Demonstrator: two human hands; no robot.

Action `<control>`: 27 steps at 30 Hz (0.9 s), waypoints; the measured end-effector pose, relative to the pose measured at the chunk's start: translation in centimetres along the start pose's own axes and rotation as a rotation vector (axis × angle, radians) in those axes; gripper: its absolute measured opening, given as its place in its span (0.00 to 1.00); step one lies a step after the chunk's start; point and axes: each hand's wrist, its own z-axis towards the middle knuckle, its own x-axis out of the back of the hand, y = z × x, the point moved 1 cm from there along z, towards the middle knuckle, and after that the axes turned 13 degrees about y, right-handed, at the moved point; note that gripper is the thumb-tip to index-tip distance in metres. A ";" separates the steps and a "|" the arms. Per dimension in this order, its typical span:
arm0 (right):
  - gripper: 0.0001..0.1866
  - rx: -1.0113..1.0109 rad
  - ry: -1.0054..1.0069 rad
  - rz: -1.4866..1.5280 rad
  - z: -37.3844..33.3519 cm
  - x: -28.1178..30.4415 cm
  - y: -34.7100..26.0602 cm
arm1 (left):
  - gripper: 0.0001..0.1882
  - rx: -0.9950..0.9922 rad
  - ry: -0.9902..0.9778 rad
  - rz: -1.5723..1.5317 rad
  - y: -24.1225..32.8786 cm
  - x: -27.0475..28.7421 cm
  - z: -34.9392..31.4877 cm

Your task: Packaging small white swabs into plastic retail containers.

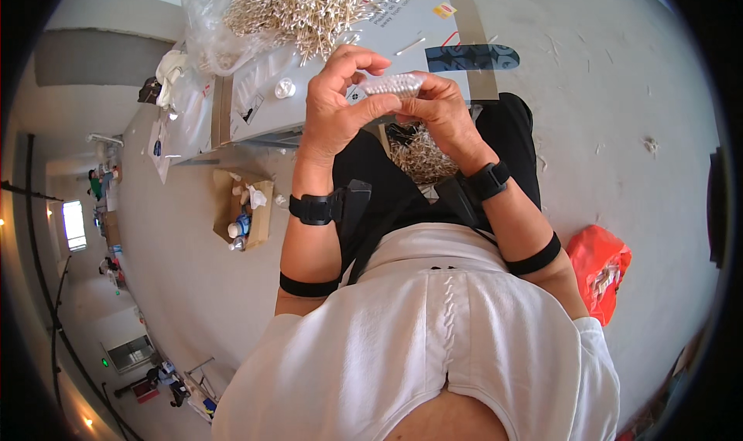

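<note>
A small clear plastic pack of cotton swabs [392, 85], the white tips lined up in rows, is held up between my two hands over the table's near edge. My left hand [340, 93] grips its left end, thumb along the lower side and fingers curled above. On the other end, my right hand [443, 114] pinches the pack between thumb and fingers. Beyond my hands a large heap of loose cotton swabs [298, 11] covers the back of the table [398, 19]. One stray swab [410, 46] lies to the right of the heap.
Clear plastic bags [213, 31] lie left of the heap, near a small white round container [285, 88]. A dark patterned strip [474, 57] overhangs the table's right edge. More swabs [422, 158] sit below, between my legs. On the floor are a cardboard box [259, 217] and a red bag [596, 263].
</note>
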 end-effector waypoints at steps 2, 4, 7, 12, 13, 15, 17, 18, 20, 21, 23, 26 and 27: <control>0.12 0.015 0.012 0.008 0.2 0.1 0.3 | 0.17 0.006 0.015 0.009 0.0 -0.5 -0.3; 0.13 0.028 0.019 0.016 0.3 0.1 0.4 | 0.18 0.014 0.034 0.021 0.1 -0.9 -0.7; 0.15 0.166 -0.010 0.016 0.2 -0.1 0.3 | 0.18 0.025 0.026 0.006 0.4 -1.4 -1.1; 0.14 0.173 -0.040 0.079 0.0 -0.3 0.2 | 0.18 -0.141 0.003 0.165 1.0 -2.0 -1.3; 0.14 0.173 -0.039 0.079 0.0 -0.3 0.2 | 0.18 -0.141 0.002 0.164 1.1 -2.2 -1.4; 0.13 0.168 -0.034 0.048 0.1 -0.4 0.2 | 0.17 -0.155 0.030 0.176 1.3 -2.4 -1.5; 0.12 0.157 -0.028 0.056 0.1 -0.4 0.4 | 0.17 -0.182 0.026 0.188 1.1 -2.3 -1.5; 0.11 0.147 -0.021 0.063 0.1 -0.3 0.5 | 0.16 -0.208 0.021 0.199 1.0 -2.3 -1.5; 0.11 0.137 -0.016 0.070 0.0 -0.3 0.5 | 0.16 -0.225 0.016 0.201 0.9 -2.4 -1.4; 0.10 0.127 -0.013 0.079 0.0 -0.3 0.5 | 0.16 -0.242 0.012 0.206 0.9 -2.4 -1.4; 0.10 0.118 -0.017 0.094 0.0 -0.3 0.4 | 0.16 -0.222 0.023 0.187 0.8 -2.6 -1.5; 0.10 0.104 -0.023 0.118 -0.2 -0.5 0.0 | 0.18 -0.196 0.037 0.152 0.6 -2.6 -1.7; 0.10 0.101 -0.026 0.127 -0.2 -0.6 -0.1 | 0.18 -0.190 0.039 0.137 0.6 -2.6 -1.7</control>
